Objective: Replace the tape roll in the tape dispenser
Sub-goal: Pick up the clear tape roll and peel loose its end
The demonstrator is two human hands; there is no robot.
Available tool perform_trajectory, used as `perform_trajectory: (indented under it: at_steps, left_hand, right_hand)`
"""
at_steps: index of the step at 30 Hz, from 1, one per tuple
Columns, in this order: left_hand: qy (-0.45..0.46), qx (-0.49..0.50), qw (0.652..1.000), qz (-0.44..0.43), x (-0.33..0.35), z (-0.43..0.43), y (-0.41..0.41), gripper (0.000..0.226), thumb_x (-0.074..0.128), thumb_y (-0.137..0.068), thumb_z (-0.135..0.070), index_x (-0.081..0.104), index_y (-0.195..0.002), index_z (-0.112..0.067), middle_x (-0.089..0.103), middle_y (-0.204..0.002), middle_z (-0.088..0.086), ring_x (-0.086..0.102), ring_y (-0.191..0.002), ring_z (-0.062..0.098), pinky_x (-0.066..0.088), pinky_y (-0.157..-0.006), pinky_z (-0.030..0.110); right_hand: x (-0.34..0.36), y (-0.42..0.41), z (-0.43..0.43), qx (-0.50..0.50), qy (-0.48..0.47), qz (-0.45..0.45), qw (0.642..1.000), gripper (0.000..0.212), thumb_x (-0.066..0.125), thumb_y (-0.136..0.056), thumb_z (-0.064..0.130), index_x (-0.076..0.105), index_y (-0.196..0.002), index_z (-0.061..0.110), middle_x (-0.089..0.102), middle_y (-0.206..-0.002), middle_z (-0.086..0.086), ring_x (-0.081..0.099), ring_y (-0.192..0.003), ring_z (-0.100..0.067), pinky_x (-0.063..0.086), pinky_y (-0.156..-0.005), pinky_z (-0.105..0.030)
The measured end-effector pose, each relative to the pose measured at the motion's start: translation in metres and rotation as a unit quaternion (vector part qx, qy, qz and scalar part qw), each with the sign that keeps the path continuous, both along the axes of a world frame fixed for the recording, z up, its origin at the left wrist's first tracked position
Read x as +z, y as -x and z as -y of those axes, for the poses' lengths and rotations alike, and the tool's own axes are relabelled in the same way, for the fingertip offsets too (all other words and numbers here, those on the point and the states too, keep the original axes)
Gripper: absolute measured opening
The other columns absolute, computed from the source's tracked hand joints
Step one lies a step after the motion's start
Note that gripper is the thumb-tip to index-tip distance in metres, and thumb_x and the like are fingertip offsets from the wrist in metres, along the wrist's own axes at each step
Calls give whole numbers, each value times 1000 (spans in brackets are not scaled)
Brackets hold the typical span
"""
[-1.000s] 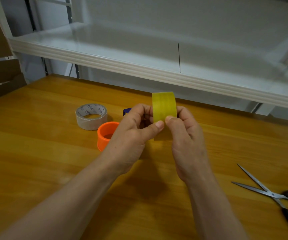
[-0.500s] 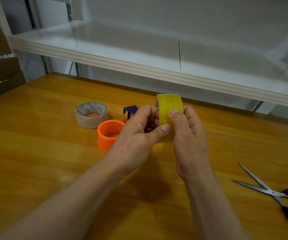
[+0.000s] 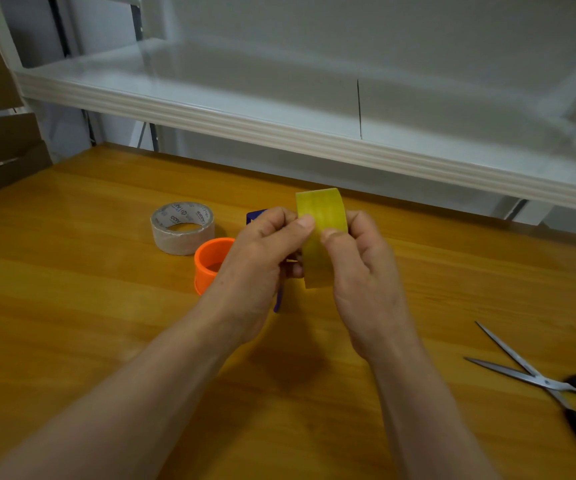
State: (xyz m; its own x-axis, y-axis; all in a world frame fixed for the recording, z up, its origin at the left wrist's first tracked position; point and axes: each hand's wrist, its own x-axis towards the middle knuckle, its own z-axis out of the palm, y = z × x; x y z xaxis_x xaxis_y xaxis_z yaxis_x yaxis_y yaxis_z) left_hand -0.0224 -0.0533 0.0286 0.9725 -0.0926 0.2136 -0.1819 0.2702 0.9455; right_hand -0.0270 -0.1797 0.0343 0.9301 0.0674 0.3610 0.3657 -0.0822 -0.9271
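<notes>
gripping the yellow tape roll (image 3: 321, 220) upright, left hand (image 3: 262, 258) and right hand (image 3: 362, 271) pinch it, thumbs seemingly on its face.

Dim, even light from above – soft shadows pool on the wooden table (image 3: 72, 306) under both forearms. Wide-angle bowing bends the white shelf (image 3: 279, 133); edges look slightly soft.

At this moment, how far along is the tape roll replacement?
Early to middle. Done, apparently: an orange core and a grey tape roll already lie loose on the table. In hand: both the left hand and right hand hold the yellow tape roll, thumbs on its face. Left: loading it; the blue dispenser is mostly hidden.
</notes>
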Motion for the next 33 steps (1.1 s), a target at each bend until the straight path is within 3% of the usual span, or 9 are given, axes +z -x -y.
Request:
perform_trajectory:
  at_steps: [5, 8, 12, 17, 21, 23, 27, 30, 33]
  left_hand:
    - [21, 6, 1000, -19, 3, 2, 2, 54, 56, -87, -32, 54, -114, 14, 55, -83, 14, 54, -71, 21, 45, -63, 30]
    - [34, -6, 999, -31, 5, 1, 3, 59, 55, -86, -34, 54, -123, 13, 60, -93, 17, 58, -81, 26, 47, -71, 36]
    - [49, -10, 998, -39, 7, 2, 4, 61, 54, -88, -33, 52, -126, 14, 57, -96, 17, 55, -82, 28, 47, -69, 34]
    - [71, -15, 995, -70, 5, 3, 4, 42, 46, -103, -23, 54, -130, 9, 59, -106, 20, 59, -90, 27, 53, -71, 30]
    - [75, -27, 994, -77, 5, 1, 5, 40, 44, -103, -24, 59, -129, 3, 62, -108, 18, 63, -89, 23, 54, -72, 30]
    - [66, -28, 995, -67, 5, 1, 4, 41, 47, -102, -25, 59, -128, 5, 62, -106, 18, 63, -89, 24, 54, -73, 31]
    - [10, -5, 1000, -26, 7, 5, 6, 56, 52, -91, -33, 52, -124, 12, 57, -101, 18, 52, -88, 31, 43, -77, 48]
    - [-31, 20, 999, -5, 4, 8, 7, 53, 53, -89, -38, 51, -112, 9, 54, -89, 13, 48, -79, 26, 41, -72, 43]
    - [-51, 34, 998, -6, 0, 10, 6, 38, 55, -87, -39, 52, -92, -1, 49, -81, 11, 47, -71, 21, 40, -68, 40]
  right_hand:
    - [-1, -3, 4, 18, -37, -29, 999, 21, 49, -92, 25, 67, -92, 15, 67, -100, -27, 64, -95, -52, 53, -76, -70]
    - [-2, -5, 5, 17, -42, -31, 998, 26, 46, -95, 27, 67, -91, 14, 69, -98, -25, 62, -97, -53, 53, -78, -71]
    - [0, -2, 3, 11, -52, -24, 998, 25, 47, -99, 27, 64, -84, 16, 62, -79, -8, 56, -74, -31, 50, -64, -50]
    - [2, 0, 2, -9, -25, -4, 1000, 27, 47, -101, 29, 59, -79, 20, 57, -71, 5, 51, -67, -14, 43, -57, -32]
    - [2, 0, 2, -16, -9, 3, 1000, 29, 46, -99, 34, 63, -81, 17, 58, -75, 1, 53, -69, -16, 44, -60, -37]
    - [1, 0, 2, -19, -12, -3, 1000, 33, 47, -98, 34, 63, -84, 9, 58, -76, -10, 53, -71, -21, 45, -61, -43]
    - [0, 0, 1, -25, -35, -29, 999, 30, 51, -93, 32, 61, -83, 5, 59, -74, -17, 52, -68, -28, 47, -57, -55]
    - [1, -2, 0, -25, -44, -48, 998, 34, 50, -88, 28, 58, -90, -5, 56, -83, -38, 53, -68, -35, 46, -55, -69]
    - [0, -4, -1, -38, -35, -51, 997, 38, 49, -85, 27, 56, -93, -9, 53, -89, -43, 54, -66, -50, 45, -55, -71]
